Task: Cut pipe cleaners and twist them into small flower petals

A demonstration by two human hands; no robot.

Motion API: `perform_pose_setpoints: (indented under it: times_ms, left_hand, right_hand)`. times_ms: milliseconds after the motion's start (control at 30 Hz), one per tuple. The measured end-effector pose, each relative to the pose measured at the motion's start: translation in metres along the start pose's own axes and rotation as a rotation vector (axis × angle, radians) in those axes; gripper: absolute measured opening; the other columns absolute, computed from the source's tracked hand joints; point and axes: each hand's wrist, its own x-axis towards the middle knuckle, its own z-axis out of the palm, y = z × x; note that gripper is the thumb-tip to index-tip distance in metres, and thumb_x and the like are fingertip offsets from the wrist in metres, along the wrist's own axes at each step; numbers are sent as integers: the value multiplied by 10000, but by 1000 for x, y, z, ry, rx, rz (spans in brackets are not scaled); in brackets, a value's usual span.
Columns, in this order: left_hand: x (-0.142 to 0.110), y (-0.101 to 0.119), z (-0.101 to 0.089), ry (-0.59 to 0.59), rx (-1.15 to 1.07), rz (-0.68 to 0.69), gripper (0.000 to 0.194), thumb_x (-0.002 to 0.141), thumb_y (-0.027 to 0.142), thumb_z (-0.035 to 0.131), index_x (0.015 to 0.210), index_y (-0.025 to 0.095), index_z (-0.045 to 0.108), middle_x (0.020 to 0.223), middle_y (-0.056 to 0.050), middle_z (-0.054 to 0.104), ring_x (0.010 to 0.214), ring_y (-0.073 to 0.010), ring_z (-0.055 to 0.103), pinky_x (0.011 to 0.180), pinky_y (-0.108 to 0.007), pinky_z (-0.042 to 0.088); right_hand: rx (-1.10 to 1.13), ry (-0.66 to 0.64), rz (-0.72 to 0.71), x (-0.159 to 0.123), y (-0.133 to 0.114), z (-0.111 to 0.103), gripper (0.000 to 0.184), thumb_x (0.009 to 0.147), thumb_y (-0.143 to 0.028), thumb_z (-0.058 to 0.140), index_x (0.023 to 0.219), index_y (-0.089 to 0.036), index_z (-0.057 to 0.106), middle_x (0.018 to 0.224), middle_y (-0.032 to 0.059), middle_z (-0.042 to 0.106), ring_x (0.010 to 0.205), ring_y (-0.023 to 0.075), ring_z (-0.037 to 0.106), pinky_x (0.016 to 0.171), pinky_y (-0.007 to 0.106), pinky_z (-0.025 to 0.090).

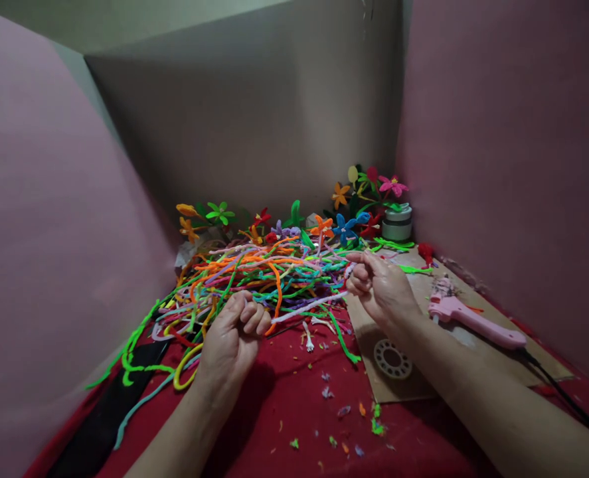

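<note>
A pale lilac pipe cleaner [310, 307] stretches nearly straight between my two hands. My left hand [239, 325] is closed around its left end, knuckles toward me. The other end goes into my right hand [378, 285], whose fingers are curled, with the index finger and thumb close together. Right behind my hands lies a tangled heap of pipe cleaners [244, 272] in orange, green, pink, purple and other colours. A small white bundle of pipe-cleaner stems [309, 337] rests on the red cloth just below the stretched pipe cleaner.
A pink glue gun [478, 322] lies on a cardboard sheet [423, 388] at right, its cord trailing off. A white ring with holes [392, 359] is there too. Pipe-cleaner flowers [344, 229] and a lidded jar [396, 224] stand behind. Fuzz scraps dot the red cloth [284, 405].
</note>
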Motion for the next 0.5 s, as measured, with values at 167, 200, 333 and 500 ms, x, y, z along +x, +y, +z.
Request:
perform_pose_setpoints:
  times_ms: [167,200,333,500]
  left_hand:
    - [-7,1,3,-35,0,-28,142,839,142,477,698,141,493,476,81,260,366,-44,245,375,-182,271]
    - [-7,3,3,-35,-8,-47,163,842,135,468,679,143,481,471,84,244,362,-44,231,371,-181,263]
    - [-6,12,-1,-32,-52,-46,249,863,100,403,619,147,422,461,83,217,358,-44,212,366,-181,253]
    - [-2,21,-4,10,-158,-37,242,892,98,331,678,145,433,486,76,256,375,-45,246,370,-169,257]
  right_hand:
    - [120,12,169,4,-10,-5,239,866,-217,450,657,-125,519,344,-114,230,297,34,157,327,167,179]
    - [162,-5,191,4,-13,-5,258,876,-205,432,639,-132,504,340,-115,213,296,36,146,326,168,181]
    - [233,-86,234,-1,-15,-2,295,883,-215,436,600,-145,482,335,-109,206,298,45,154,330,176,216]
    - [301,-120,192,-7,-7,9,107,827,-218,540,749,-147,556,418,-82,401,360,52,385,426,176,403]
